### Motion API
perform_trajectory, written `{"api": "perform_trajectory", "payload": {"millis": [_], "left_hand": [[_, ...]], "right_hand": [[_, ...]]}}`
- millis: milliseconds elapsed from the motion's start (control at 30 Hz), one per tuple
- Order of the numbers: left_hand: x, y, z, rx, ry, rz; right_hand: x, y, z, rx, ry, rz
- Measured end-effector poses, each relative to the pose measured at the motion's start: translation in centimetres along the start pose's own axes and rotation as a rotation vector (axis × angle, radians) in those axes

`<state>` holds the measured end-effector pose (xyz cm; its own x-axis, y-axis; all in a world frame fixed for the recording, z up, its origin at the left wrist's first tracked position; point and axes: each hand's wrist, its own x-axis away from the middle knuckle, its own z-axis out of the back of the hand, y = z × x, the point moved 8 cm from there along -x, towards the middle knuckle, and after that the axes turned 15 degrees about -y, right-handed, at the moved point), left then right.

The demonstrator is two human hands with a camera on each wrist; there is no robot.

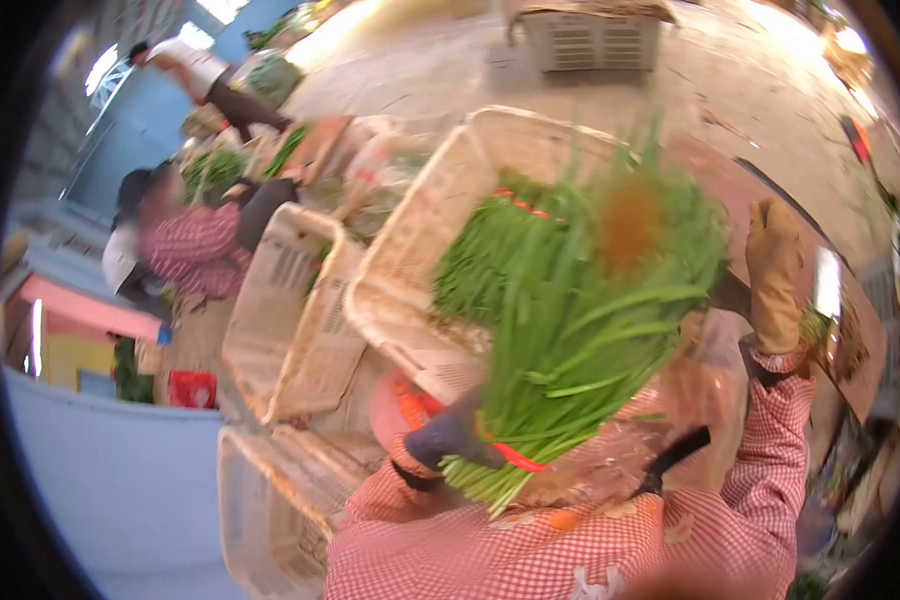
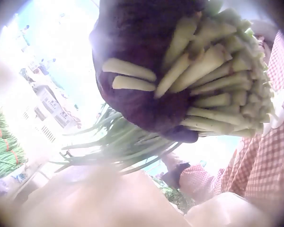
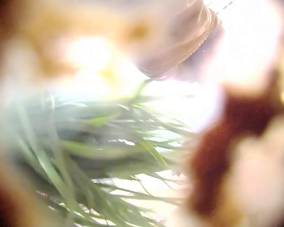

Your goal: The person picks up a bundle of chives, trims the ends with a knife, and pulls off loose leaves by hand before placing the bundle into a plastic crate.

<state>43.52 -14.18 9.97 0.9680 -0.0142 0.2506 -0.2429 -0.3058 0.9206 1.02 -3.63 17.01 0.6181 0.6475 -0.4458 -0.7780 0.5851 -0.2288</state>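
Observation:
A large bunch of Chinese chives (image 1: 590,320) slants across the head view, its leaves fanned towards the far right. My left hand (image 1: 460,430), in a dark glove, grips it near the cut stems, beside a red band (image 1: 515,457). In the left wrist view the dark glove (image 2: 142,66) wraps the pale stem ends (image 2: 227,80), and two loose stem pieces (image 2: 132,81) lie on it. My right hand (image 1: 773,265), in a tan glove, is raised to the right of the leaves with its fingers pointing up. The right wrist view shows blurred leaves (image 3: 99,156) below a tan glove (image 3: 180,42).
Behind the bunch stands a pale plastic crate (image 1: 400,265) with banded chives (image 1: 490,245) inside. More crates (image 1: 270,320) stand to the left. A brownish board (image 1: 850,350) lies at the right. One person (image 1: 195,245) sits at the left; another (image 1: 195,75) bends farther back.

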Motion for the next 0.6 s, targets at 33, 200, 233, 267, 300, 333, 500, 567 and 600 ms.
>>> {"api": "perform_trajectory", "payload": {"millis": [33, 200, 233, 267, 300, 333, 500, 567, 600], "left_hand": [[0.3, 0.0, 0.8, -0.198, -0.019, -0.075], [-1.2, 1.3, 1.2, -0.268, -0.048, -0.210], [-2.0, 1.8, 0.9, -0.211, -0.068, -0.167], [-2.9, 1.9, 0.7, -0.151, -0.091, -0.119], [-3.3, 1.9, 0.4, -0.135, -0.115, -0.092], [-3.8, 2.0, -0.1, -0.172, -0.134, -0.053], [-3.7, -0.9, -2.7, -0.498, -0.205, 0.234], [-3.2, -1.7, -2.7, -0.566, -0.218, 0.350], [-3.3, -1.5, -2.5, -0.635, -0.198, 0.355]], "right_hand": [[0.9, 2.4, 0.4, -0.012, 0.048, -0.009], [10.0, 6.2, -1.8, -0.965, -0.658, -0.355], [12.2, 3.1, -1.3, -1.178, -0.758, -0.390], [14.8, 2.3, -3.7, -1.420, -0.829, -0.390], [15.9, 0.0, -2.9, -1.479, -0.804, -0.382], [16.4, -1.8, -2.9, -1.500, -0.782, -0.377], [19.7, -5.1, -4.6, -1.523, -0.758, -0.463], [21.3, -5.2, -4.5, -1.537, -0.762, -0.483], [21.7, -5.2, -4.6, -1.543, -0.760, -0.485]]}}
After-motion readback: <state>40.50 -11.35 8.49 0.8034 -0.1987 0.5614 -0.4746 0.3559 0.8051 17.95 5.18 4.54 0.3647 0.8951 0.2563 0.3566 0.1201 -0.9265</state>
